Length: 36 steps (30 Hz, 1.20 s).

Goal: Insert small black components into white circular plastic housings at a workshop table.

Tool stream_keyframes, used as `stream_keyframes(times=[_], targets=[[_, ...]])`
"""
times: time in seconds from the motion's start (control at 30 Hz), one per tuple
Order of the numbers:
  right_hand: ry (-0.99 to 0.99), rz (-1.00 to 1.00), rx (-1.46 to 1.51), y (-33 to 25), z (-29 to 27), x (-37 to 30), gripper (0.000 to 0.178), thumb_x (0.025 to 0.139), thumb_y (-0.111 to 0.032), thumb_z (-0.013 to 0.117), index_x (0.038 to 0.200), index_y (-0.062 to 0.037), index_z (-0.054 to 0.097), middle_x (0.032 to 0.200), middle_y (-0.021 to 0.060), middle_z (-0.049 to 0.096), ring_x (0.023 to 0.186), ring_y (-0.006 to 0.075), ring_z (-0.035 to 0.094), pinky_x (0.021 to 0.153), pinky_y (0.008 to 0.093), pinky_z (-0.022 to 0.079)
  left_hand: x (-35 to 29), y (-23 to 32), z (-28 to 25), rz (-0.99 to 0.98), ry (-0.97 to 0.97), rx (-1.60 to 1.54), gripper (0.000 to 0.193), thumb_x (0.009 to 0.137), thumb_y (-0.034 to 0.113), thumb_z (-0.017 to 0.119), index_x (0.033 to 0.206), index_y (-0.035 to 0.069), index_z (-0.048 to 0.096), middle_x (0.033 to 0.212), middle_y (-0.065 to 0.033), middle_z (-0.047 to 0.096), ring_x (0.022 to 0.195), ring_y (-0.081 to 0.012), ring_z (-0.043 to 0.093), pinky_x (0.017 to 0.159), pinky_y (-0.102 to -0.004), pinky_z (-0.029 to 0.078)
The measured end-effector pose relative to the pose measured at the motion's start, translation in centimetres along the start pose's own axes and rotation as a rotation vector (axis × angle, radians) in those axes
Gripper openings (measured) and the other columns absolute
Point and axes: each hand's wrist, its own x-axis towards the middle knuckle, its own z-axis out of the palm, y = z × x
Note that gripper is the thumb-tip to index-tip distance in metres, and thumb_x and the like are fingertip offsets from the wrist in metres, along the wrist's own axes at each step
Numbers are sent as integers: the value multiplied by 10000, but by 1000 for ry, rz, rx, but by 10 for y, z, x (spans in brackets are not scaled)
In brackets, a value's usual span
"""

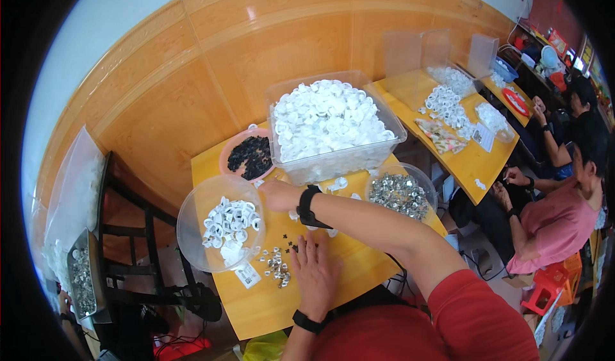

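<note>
My left hand (315,272) lies palm down with fingers stretched out on the yellow table (349,268), beside a loose cluster of small shiny metal parts (277,268) and a few tiny dark pieces (286,241). Across the table reaches my right arm, its hand (280,196) curled between the round clear tray and the pink bowl. Its fingertips are turned away, so whatever they pinch is hidden. The clear tray (187,223) holds white plastic pieces (230,223); the pink bowl (225,162) holds small black parts (251,156).
A big clear bin (333,160) heaped with white pieces stands at the back. To the right sits a round clear tub (430,183) of metal parts. A black chair (131,229) is at left. Two people (557,223) work at tables on the right.
</note>
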Motion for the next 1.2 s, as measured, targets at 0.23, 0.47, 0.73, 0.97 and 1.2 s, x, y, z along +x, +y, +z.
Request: stream_keyframes(times=[0.23, 0.47, 0.73, 0.97, 1.2], targets=[[63, 78, 76, 7, 13, 18, 217, 707, -45, 544, 869, 93, 588, 948, 271, 610, 911, 398, 596, 817, 426, 472, -27, 4, -27, -17, 73, -173, 481, 792, 148, 685, 1226, 11, 527, 1371, -213, 403, 1313, -417, 306, 1059, -514, 273], [129, 23, 196, 9, -9, -29, 238, 769, -55, 534, 971, 64, 572, 969, 262, 597, 931, 396, 585, 814, 410, 468, -54, -20, -39, -138, 195, -310, 387, 793, 69, 672, 1167, 27, 580, 1320, -189, 460, 1262, -384, 394, 1025, -461, 343], [203, 32, -39, 8, -17, -47, 168, 789, -74, 536, 910, 33, 580, 900, 236, 628, 895, 393, 605, 780, 436, 475, -57, -23, -43, -259, 343, -587, 269, 808, 12, 635, 1077, 8, 628, 1147, -173, 590, 1079, -322, 563, 931, -380, 438], [473, 204, -332, -4, 7, -18, 138, 803, -71, 532, 779, -10, 654, 767, 177, 658, 745, 328, 665, 636, 428, 531, -76, -19, -42, -348, 345, -624, 185, 828, 12, 611, 1007, 2, 655, 1070, -164, 627, 1028, -291, 592, 906, -358, 447], [515, 154, -303, -16, -2, -36, 148, 792, -91, 555, 739, -30, 679, 767, 165, 658, 764, 322, 662, 633, 411, 532, -85, -26, -46, -381, 348, -631, 166, 844, 22, 598, 997, -13, 654, 1023, -148, 639, 962, -231, 603, 851, -309, 459]])
